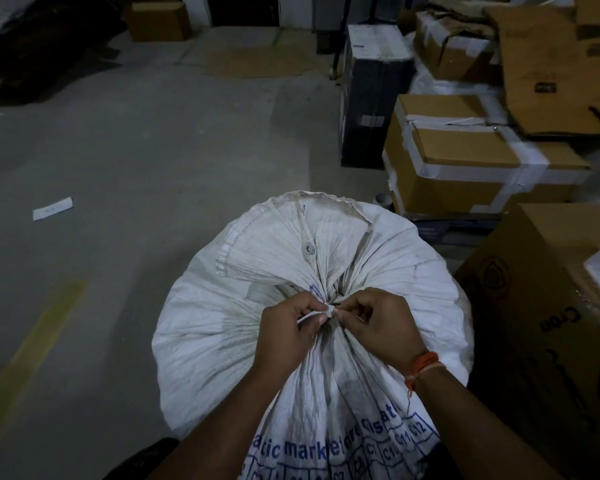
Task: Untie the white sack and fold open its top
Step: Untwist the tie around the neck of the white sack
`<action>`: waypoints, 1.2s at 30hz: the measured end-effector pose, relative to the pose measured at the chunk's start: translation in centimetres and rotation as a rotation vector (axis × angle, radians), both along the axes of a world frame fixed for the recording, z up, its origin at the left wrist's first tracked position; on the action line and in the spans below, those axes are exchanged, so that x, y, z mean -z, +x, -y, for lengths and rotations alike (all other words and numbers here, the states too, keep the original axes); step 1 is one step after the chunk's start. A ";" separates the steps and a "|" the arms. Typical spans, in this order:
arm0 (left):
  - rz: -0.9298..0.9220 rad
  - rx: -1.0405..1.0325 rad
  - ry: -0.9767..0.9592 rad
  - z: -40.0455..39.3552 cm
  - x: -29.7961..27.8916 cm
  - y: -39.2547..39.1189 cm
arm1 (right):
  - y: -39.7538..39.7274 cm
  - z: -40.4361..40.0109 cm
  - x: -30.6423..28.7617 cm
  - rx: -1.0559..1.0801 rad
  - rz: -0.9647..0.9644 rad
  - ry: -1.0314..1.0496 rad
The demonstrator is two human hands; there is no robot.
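Note:
A large white woven sack (208, 327) with blue print stands on the floor right in front of me, its neck gathered and bound by a white tie knot (329, 310). The loose top of the sack (291, 244) fans out beyond the knot, with a metal eyelet on it. My left hand (288, 332) pinches a white strip of the tie on the knot's left side. On the knot's right side, my right hand (378, 325) pinches it with thumb and forefinger; an orange thread band circles that wrist.
Stacked cardboard boxes (465, 157) and a tall black box (371, 98) crowd the right side. A big brown carton (548, 327) stands right beside the sack. Grey concrete floor (136, 150) spreads left, with a paper slip (52, 208) and a yellow painted stripe (39, 344).

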State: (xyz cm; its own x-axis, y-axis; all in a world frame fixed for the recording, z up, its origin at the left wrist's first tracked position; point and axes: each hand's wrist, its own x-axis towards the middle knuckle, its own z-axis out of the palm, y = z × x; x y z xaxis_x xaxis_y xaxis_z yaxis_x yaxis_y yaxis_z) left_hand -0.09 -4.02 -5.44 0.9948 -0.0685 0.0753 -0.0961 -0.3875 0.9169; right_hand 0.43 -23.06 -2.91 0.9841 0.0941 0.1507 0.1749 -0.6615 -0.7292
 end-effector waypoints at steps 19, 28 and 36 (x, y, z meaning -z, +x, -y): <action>-0.038 0.001 -0.058 0.1 -0.4 0.2 | 0.2 0.6 -0.5 -0.024 0.017 -0.062; -0.048 0.032 -0.046 -0.1 -0.4 0.2 | 0.0 -0.4 -0.2 -0.062 0.038 -0.070; -0.037 -0.001 -0.062 -0.2 -0.5 0.2 | 0.1 0.7 -0.8 -0.029 0.019 -0.056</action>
State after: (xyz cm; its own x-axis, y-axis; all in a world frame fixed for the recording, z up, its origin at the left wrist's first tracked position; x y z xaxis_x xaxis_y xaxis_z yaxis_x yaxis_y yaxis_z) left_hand 0.13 -3.84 -4.90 0.9971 -0.0640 0.0422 -0.0610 -0.3304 0.9419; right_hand 0.54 -23.73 -2.09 0.9779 0.1318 0.1625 0.2080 -0.6958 -0.6874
